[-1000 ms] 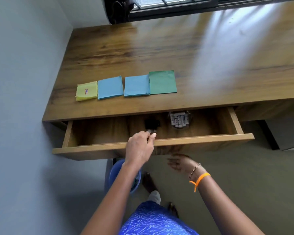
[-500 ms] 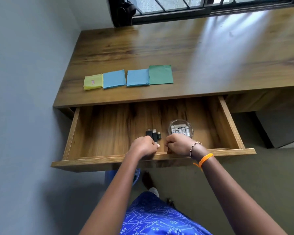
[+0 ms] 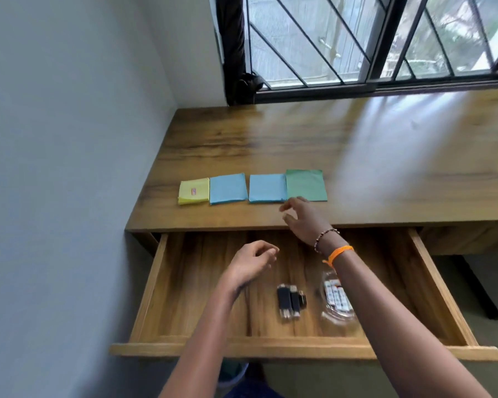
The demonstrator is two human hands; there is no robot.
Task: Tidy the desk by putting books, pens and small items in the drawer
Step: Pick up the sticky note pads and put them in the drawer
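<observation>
A person stands at a wooden desk beneath a barred window, its drawer pulled wide open. The right hand, fingers loosely spread and holding nothing, reaches over the desk's front edge, near the lower corner of a green paper pad. Next to that pad, in a row on the desktop, lie two blue pads and a yellow one bearing a small label. The left hand hovers above the drawer floor, fingers lightly curled and gripping nothing. Inside the drawer, black USB sticks, apparently three, lie side by side; just right of them sits a clear dish of what look like batteries, partly hidden by the right forearm. A beaded bracelet and an orange band circle the right wrist.
</observation>
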